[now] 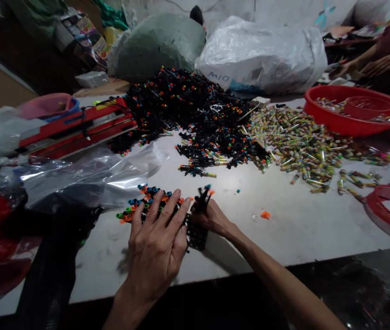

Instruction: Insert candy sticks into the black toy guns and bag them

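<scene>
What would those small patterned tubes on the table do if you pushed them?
The small patterned tubes look round, so they would probably roll and scatter when pushed. They are likely light, since they lie loosely and thin out towards the edges of the pile. They also seem fairly stiff, as most lie straight rather than bent.

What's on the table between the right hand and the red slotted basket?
In the head view, a small orange piece and a small white piece lie on the table between the right hand and the red slotted basket.
</scene>
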The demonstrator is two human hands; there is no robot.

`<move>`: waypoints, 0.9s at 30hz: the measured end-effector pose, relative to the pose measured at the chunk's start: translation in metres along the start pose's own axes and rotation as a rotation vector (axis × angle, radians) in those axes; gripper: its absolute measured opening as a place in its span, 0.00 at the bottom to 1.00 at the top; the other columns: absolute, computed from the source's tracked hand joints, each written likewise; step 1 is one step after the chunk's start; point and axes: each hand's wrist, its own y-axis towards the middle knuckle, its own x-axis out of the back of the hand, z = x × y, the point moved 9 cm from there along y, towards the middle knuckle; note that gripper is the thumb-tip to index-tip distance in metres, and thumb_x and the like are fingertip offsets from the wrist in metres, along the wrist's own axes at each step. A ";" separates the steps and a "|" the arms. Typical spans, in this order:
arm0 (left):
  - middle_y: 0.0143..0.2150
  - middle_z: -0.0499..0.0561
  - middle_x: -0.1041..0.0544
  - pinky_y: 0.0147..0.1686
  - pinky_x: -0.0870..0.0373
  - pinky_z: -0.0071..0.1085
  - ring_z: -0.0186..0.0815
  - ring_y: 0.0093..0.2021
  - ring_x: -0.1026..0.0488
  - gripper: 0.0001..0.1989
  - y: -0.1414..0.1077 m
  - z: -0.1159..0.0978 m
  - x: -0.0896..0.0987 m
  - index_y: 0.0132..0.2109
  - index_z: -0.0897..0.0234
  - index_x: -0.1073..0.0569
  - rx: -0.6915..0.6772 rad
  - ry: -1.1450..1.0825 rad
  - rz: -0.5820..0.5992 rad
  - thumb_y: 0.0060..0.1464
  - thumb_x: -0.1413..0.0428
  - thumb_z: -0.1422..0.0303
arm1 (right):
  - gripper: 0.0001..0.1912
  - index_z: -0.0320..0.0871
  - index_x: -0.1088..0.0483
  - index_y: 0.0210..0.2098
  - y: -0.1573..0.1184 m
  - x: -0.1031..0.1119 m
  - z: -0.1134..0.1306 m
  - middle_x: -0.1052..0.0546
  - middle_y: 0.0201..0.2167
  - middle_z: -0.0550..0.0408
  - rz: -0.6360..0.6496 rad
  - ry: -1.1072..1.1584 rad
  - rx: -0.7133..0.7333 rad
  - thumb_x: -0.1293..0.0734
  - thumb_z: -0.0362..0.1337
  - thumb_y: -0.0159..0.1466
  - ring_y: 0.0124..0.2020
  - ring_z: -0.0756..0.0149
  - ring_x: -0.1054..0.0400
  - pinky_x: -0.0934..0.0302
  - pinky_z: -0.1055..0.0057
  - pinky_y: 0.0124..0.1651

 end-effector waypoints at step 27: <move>0.62 0.48 0.40 0.57 0.51 0.52 0.48 0.64 0.49 0.24 0.003 0.001 0.000 0.60 0.58 0.41 0.033 -0.025 -0.012 0.56 0.55 0.70 | 0.07 0.41 0.39 0.26 -0.058 0.021 -0.033 0.38 0.17 0.65 0.050 0.235 -0.351 0.39 0.28 0.45 0.17 0.78 0.47 0.55 0.80 0.18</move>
